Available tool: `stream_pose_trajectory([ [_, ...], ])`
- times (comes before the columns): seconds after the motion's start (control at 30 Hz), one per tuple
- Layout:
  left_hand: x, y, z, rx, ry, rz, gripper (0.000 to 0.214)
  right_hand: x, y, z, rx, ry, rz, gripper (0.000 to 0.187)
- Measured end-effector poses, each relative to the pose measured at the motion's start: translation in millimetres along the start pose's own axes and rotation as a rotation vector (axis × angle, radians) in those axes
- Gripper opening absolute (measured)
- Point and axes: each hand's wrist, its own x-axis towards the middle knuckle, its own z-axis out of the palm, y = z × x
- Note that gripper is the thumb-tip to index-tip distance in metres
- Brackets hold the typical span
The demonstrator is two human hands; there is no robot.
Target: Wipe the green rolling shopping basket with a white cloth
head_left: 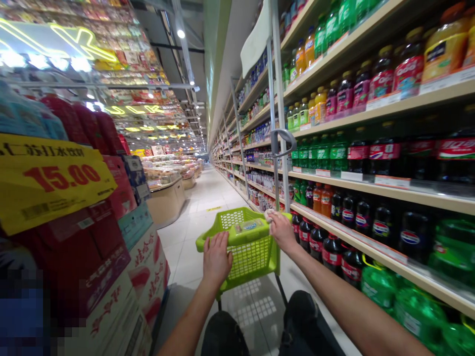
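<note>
A lime-green plastic shopping cart [237, 257] stands in front of me in a store aisle. My left hand [216, 258] is closed over the left end of its handle bar. My right hand [281, 231] grips the right end of the bar, with what looks like a pale crumpled paper or cloth [268, 214] under its fingers. A small label plate [249, 226] sits in the middle of the handle. Below, my dark trousers [300, 321] show on either side of the cart frame.
Shelves of soft-drink bottles [371, 148] line the right side, close to my right arm. Stacked red and white cartons [122, 257] with a yellow price sign [48, 178] stand on the left. The tiled aisle floor [208, 198] runs ahead past low display counters [166, 198].
</note>
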Motion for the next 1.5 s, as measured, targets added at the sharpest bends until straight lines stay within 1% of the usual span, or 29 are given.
stream_pose_trajectory([
  [0.03, 0.3, 2.5, 0.8, 0.000, 0.007, -0.014, 0.052, -1.5, 0.8, -0.9, 0.008, 0.007, 0.012, 0.034],
  [0.07, 0.7, 5.2, 1.6, 0.001, 0.012, -0.024, 0.051, -4.6, -3.9, 0.5, 0.028, 0.004, -0.009, 0.034],
  [0.1, 1.0, 7.7, 2.2, 0.003, 0.012, -0.027, 0.051, -8.8, -13.4, 3.9, 0.057, -0.007, -0.058, 0.035],
  [0.2, 1.6, 9.7, 2.5, 0.019, -0.014, -0.016, 0.052, -20.3, -51.5, 18.5, 0.133, -0.076, -0.265, 0.036],
  [0.27, 2.2, 3.8, 1.2, 0.032, -0.040, 0.019, 0.052, -21.2, -64.0, 23.5, 0.124, -0.118, -0.331, 0.036],
  [0.33, 3.5, -6.2, -1.0, 0.056, -0.046, 0.028, 0.051, -16.5, -56.6, 20.9, 0.077, -0.121, -0.284, 0.034],
  [0.4, 5.4, -16.0, -2.8, 0.083, -0.041, -0.003, 0.048, -10.1, -36.4, 12.8, 0.023, -0.089, -0.159, 0.034],
  [0.47, 7.3, -21.0, -3.6, 0.093, -0.040, -0.042, 0.044, -6.6, -19.2, 5.0, -0.009, -0.042, -0.037, 0.033],
  [0.5, 8.1, -21.2, -3.6, 0.089, -0.043, -0.051, 0.043, -7.0, -16.2, 3.1, -0.013, -0.022, -0.005, 0.034],
  [0.53, 8.6, -20.1, -3.5, 0.084, -0.045, -0.055, 0.043, -8.9, -18.1, 3.2, -0.007, -0.012, -0.007, 0.034],
  [0.57, 9.0, -17.9, -3.2, 0.079, -0.045, -0.057, 0.043, -12.2, -24.6, 5.5, 0.007, -0.015, -0.045, 0.035],
  [0.7, 8.1, -7.9, -2.7, 0.077, -0.042, -0.049, 0.044, -26.1, -68.9, 24.0, 0.086, -0.099, -0.347, 0.036],
  [0.73, 7.4, -6.3, -2.8, 0.078, -0.041, -0.044, 0.044, -26.6, -75.2, 26.8, 0.091, -0.113, -0.381, 0.036],
  [0.77, 6.5, -5.3, -2.9, 0.078, -0.040, -0.038, 0.044, -25.4, -76.6, 27.7, 0.086, -0.117, -0.384, 0.036],
  [0.83, 4.8, -3.9, -3.1, 0.074, -0.033, -0.028, 0.044, -18.9, -64.3, 23.2, 0.057, -0.097, -0.303, 0.036],
  [0.97, 2.9, -1.2, -1.5, 0.058, 0.002, -0.033, 0.046, -4.0, -15.7, 2.5, -0.015, 0.003, -0.019, 0.036],
  [1.03, 3.0, 0.0, 0.4, 0.051, 0.022, -0.044, 0.045, -3.2, -7.3, -2.5, -0.020, 0.018, 0.034, 0.037],
  [1.1, 3.5, 0.2, 2.4, 0.045, 0.034, -0.043, 0.045, -7.6, -18.9, 0.6, 0.015, -0.009, -0.016, 0.037],
  [1.23, 4.2, -3.6, 3.6, 0.049, 0.032, -0.023, 0.044, -18.2, -71.0, 18.2, 0.128, -0.126, -0.271, 0.037],
  [1.3, 3.7, -6.1, 2.7, 0.051, 0.024, -0.012, 0.044, -17.7, -84.7, 21.4, 0.156, -0.158, -0.358, 0.034],
  [1.33, 3.2, -7.0, 2.2, 0.048, 0.022, -0.009, 0.045, -15.7, -84.5, 20.4, 0.158, -0.156, -0.364, 0.034],
  [1.37, 2.5, -7.5, 1.9, 0.043, 0.022, -0.008, 0.045, -13.0, -79.8, 17.8, 0.152, -0.142, -0.339, 0.033],
  [1.5, -0.1, -6.4, 2.5, -0.007, 0.031, -0.037, 0.046, -1.4, -43.5, 2.6, 0.120, -0.025, -0.088, 0.036],
])
